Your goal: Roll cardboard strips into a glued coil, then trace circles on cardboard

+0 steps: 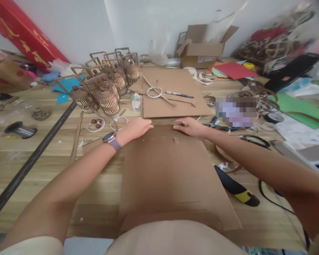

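In the head view, a brown cardboard sheet (164, 173) is lying on the wooden table (42, 156), running from the near edge toward the middle. Both hands are pressing on the sheet's far edge: the left hand (138, 128) is lying flat, fingers together, on the far left corner, and the right hand (188, 126) is resting palm down on the far right corner, fingers slightly curled. Neither is gripping anything. A black-and-yellow knife (236, 187) is lying just beside the sheet's right edge. A second sheet (172, 94) is lying just beyond the hands.

bare wood left of cardboard sheet (172, 177), lanterns (106, 94) ahead-left, glue gun (235, 186) close right
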The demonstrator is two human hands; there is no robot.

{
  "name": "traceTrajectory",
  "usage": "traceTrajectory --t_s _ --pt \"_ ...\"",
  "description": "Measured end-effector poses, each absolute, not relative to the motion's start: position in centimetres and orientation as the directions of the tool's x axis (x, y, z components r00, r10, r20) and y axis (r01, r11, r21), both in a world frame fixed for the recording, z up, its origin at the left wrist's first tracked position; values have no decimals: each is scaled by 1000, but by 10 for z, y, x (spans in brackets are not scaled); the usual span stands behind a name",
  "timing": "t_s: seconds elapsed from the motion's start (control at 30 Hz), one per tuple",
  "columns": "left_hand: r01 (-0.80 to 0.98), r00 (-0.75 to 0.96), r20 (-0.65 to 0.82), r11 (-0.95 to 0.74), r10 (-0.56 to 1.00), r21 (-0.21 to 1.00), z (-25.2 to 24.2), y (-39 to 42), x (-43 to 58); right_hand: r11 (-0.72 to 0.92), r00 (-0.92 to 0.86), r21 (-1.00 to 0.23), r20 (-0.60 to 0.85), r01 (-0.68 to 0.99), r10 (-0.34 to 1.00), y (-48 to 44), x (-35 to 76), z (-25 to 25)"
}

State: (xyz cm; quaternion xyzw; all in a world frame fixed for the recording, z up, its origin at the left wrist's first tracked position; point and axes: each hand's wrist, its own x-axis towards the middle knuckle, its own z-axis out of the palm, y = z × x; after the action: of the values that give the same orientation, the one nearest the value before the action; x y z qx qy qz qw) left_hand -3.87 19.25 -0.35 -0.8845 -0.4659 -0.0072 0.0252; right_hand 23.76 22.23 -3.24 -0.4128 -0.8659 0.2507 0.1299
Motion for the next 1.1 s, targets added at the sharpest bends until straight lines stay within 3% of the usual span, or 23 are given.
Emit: traceTrajectory --t_s 0.17,0.33,0.57,0.73,0.83,0.93,1.1 --pt "842 536 -39 -532 843 87 8 221 -37 287 -391 -597 -48 749 919 225 224 -36" --pt "869 479 -17 -472 877 147 10 238 -41 143 -244 -621 -80 770 967 224 208 -26" --pt "907 319 226 -366 921 211 33 233 -60 26 -70 -587 -52 809 996 231 208 21" --pt "918 223 394 -328 892 222 30 180 -70 -28 50 -551 24 834 998 250 229 50" --pt "842 446 417 -529 792 105 18 126 -64 -41 90 -554 62 832 994 266 235 54" --pt "701 664 294 -709 687 73 2 72 -46 -45 101 -546 73 837 992 277 231 49" --pt "724 679 170 -690 715 11 -20 23 -20 -25 67 -504 64 864 996 282 220 33"
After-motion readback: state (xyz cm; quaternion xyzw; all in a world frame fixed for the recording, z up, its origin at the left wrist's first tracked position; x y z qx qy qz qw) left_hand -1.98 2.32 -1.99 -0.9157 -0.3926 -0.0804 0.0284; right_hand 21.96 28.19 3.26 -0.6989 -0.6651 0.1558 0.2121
